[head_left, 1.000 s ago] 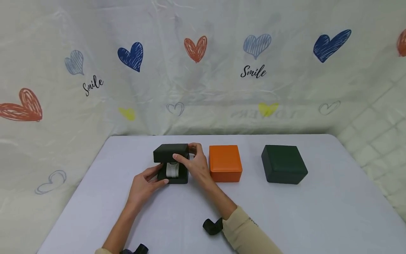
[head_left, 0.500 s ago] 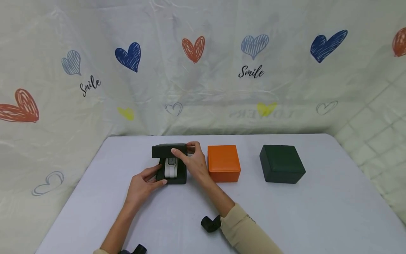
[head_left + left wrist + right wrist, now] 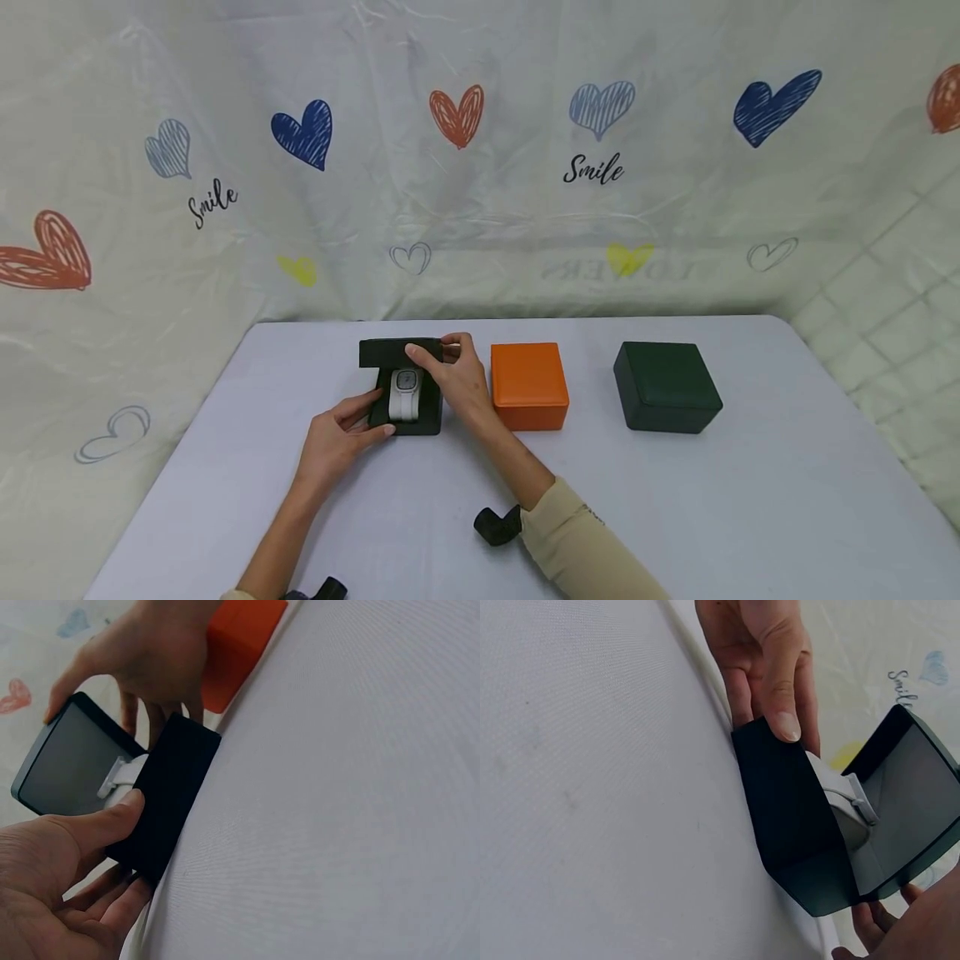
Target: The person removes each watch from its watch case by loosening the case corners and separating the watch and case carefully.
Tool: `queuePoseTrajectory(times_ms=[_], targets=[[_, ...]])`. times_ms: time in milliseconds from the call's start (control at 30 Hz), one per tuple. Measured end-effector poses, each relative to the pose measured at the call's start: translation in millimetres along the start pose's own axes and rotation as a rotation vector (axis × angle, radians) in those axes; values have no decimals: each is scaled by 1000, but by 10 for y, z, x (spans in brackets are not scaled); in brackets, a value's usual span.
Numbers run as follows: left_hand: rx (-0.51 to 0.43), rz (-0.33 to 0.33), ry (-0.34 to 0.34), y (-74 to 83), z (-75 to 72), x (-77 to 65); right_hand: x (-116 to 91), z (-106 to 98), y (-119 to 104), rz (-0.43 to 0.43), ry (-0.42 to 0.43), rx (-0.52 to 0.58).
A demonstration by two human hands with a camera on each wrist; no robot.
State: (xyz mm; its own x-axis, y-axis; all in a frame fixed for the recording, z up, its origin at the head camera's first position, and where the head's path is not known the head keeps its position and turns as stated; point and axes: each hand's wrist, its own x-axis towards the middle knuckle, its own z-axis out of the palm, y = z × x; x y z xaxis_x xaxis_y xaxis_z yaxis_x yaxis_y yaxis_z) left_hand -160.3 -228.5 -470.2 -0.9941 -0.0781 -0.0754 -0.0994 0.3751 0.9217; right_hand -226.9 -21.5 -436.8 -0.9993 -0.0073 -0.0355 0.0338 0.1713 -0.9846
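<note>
A dark green watch box stands on the table with its lid (image 3: 386,353) raised. Inside, a wristwatch (image 3: 406,390) with a white strap and a squarish face sits in the base (image 3: 432,410). My left hand (image 3: 337,432) grips the base at its left side, thumb over the front edge, as the left wrist view shows. At the lid's right end, my right hand (image 3: 463,382) pinches it with the thumb on the front and fingers behind. The right wrist view shows the lid's pale inner side (image 3: 911,795) and the watch (image 3: 847,802) below it.
Just right of the right hand is an orange box (image 3: 529,385), closed. Farther right stands another dark green box (image 3: 666,387), also closed. All rest on a white-covered table (image 3: 750,500); a curtain printed with hearts (image 3: 457,208) hangs behind the far edge.
The right hand has tipped the lid farther up and back, so the watch face, hidden at first, now shows. The left hand keeps its grip on the base.
</note>
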Motion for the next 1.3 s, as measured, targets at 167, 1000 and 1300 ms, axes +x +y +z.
queuePoseTrajectory(times_ms=[167,1000,1300], targets=[[3,-4,1,6,-3,8,20,0,-12,9,-2,-6],[-7,-20,-6,2,-1,11,1,-8,-31,2,-31,40],[-3,-8,-3,-9,1,11,3,-12,-31,2,-30,37]])
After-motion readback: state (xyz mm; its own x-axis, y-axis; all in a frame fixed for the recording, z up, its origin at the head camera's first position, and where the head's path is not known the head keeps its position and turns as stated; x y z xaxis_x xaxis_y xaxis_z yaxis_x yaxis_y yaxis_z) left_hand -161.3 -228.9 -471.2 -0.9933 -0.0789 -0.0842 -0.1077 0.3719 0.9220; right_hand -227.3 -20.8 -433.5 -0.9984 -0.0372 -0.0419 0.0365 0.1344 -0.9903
